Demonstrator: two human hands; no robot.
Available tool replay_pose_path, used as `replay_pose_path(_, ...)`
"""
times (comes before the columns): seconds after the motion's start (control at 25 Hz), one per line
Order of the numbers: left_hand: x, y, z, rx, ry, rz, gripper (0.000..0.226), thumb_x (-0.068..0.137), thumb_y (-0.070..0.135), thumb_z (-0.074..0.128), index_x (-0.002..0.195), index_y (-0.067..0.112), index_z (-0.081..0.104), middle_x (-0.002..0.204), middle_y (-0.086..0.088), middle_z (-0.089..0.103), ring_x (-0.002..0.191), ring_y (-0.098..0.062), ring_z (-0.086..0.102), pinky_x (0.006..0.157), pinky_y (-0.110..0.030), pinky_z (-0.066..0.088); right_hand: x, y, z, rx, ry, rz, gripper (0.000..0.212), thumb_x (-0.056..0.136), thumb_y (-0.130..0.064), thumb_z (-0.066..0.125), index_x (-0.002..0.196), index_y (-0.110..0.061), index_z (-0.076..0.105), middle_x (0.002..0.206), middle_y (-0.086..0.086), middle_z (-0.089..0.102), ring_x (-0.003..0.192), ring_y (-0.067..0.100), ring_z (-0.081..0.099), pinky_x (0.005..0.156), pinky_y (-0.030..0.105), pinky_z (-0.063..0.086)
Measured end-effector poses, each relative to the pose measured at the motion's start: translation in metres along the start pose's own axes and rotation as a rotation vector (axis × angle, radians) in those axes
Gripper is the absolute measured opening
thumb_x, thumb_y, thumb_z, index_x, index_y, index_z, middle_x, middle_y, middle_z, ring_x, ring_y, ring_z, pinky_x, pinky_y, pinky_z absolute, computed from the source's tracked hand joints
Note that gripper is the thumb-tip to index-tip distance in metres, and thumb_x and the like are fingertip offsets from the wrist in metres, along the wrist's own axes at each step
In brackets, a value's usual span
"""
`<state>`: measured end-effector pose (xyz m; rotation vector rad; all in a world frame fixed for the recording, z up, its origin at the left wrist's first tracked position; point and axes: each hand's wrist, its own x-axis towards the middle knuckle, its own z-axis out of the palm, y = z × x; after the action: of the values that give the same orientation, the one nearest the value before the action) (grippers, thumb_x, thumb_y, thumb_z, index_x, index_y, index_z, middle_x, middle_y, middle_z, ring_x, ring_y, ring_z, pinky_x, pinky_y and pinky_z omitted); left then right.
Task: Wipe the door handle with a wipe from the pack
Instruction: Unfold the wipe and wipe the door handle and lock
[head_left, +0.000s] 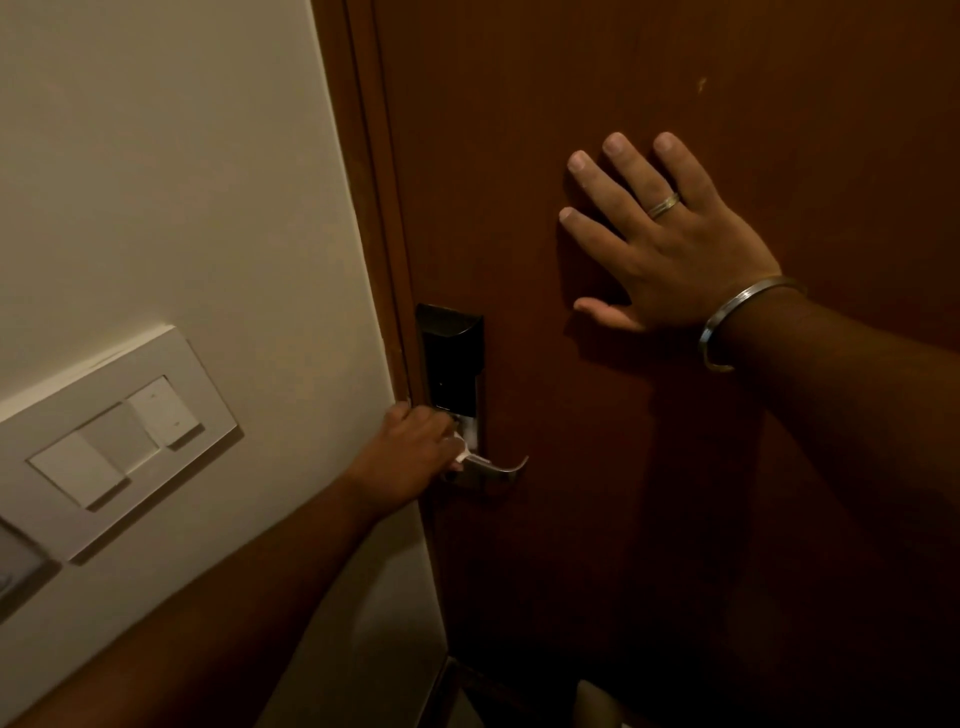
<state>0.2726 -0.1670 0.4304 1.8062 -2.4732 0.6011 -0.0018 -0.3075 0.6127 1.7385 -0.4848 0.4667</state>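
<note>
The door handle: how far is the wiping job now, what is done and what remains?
Done: a wipe is already out and in the left hand; the pack is not in view. In hand: that hand presses the wipe on the base end of the door handle, below the black lock plate, while the right hand lies flat on the door. Left: the bare curved tip looks not yet covered.

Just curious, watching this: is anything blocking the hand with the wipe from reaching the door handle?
Nothing visible does. The left hand is already at the base of the door handle, with a bit of white wipe showing at its fingers. The right hand lies flat on the door, well above the lever.
</note>
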Motion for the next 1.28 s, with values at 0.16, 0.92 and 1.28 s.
replay_pose_path(0.16, 0.038, 0.058, 0.002, -0.008, -0.055, 0.003, 0.027, 0.09, 0.046, 0.058, 0.098, 0.021, 0.066, 0.088, -0.003, 0.066, 0.085, -0.022, 0.059, 0.082, -0.042, 0.04, 0.001, -0.001, -0.001, 0.013, -0.007, -0.001, 0.086, 0.089, -0.073, 0.03, 0.148, -0.011, 0.037, 0.162, 0.024, 0.021, 0.148, 0.045, 0.024, 0.119, 0.06, 0.015)
replay_pose_path(0.92, -0.008, 0.0, 0.018, -0.213, 0.013, -0.207, 0.04, 0.097, 0.014, 0.052, 0.136, 0.007, 0.046, 0.127, -0.018, 0.062, 0.105, -0.027, 0.065, 0.085, -0.034, 0.052, 0.0, -0.003, 0.003, 0.021, -0.012, -0.007, 0.087, 0.091, -0.072, 0.019, 0.151, -0.011, 0.034, 0.163, 0.024, 0.016, 0.149, 0.046, 0.018, 0.119, 0.058, 0.008)
replay_pose_path(1.28, -0.003, -0.011, 0.026, -0.27, -0.105, -0.318, 0.031, 0.094, 0.051, 0.045, 0.089, 0.029, 0.067, 0.082, 0.005, 0.069, 0.072, -0.009, 0.062, 0.064, -0.024, 0.051, -0.001, -0.002, 0.004, 0.011, -0.006, -0.013, 0.087, 0.091, -0.073, 0.02, 0.15, -0.01, 0.035, 0.163, 0.024, 0.017, 0.149, 0.046, 0.019, 0.119, 0.058, 0.007)
